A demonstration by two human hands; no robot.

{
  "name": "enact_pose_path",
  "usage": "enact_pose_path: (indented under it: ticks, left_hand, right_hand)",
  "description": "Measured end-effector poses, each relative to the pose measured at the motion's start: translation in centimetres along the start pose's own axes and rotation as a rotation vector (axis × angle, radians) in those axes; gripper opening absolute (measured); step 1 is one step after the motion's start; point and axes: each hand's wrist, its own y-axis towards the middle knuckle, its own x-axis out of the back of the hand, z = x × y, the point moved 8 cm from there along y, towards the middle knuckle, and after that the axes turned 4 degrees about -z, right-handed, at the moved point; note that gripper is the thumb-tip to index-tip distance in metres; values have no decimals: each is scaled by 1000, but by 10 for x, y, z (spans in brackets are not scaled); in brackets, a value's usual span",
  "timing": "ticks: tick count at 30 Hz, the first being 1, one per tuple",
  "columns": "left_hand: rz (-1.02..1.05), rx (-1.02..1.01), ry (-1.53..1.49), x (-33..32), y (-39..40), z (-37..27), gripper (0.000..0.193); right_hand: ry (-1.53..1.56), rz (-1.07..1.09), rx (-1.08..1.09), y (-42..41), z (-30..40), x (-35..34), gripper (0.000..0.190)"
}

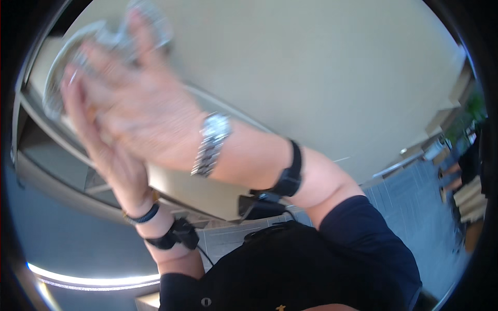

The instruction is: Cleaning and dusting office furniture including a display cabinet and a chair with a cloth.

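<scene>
Both my hands are raised together at the upper left, blurred by motion. My right hand (136, 97), with a silver metal-link watch (212, 142) at the wrist, has its fingers spread over a whitish, crumpled item (111, 37). It looks like a thin cloth or plastic, but blur hides which. My left hand (120, 171), wearing a dark wristband (148, 214), lies beneath and beside the right one. Its fingertips reach the lower edge of the whitish item (54, 85), and whether they pinch it is hidden. Black straps with small cabled devices sit on both forearms.
A large beige panel (311, 70) spans the top. Metal-edged shelf compartments (50, 151) run down the left. A bright light strip (93, 280) curves at lower left. At the right edge stands a person (470, 194) on the grey floor (412, 217), near green plants (474, 107).
</scene>
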Motion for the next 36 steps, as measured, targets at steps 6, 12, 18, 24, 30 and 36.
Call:
enact_pose_path:
  ticks: [6,12,18,24,30,36]
  left_hand:
    - [-97,193,78,43,-8,-163,64]
    - [-72,327,125,100,-54,-170,64]
    - [-11,355,176,100,-68,-165,63]
    - [54,261,162,70,-43,-205,64]
    - [122,-50,155,7,-4,-287,63]
    - [233,-248,129,-63,-8,-340,54]
  right_hand:
    - [-26,108,141,16,31,153,35]
    - [-1395,532,182,4,131,119,50]
    - [-242,462,17,-8,113,148,49]
    - [88,286,49,0,64,211,33]
    - [42,51,-85,-3,-11,266,27]
    - [-14,-47,-140,-59,-75,301,35]
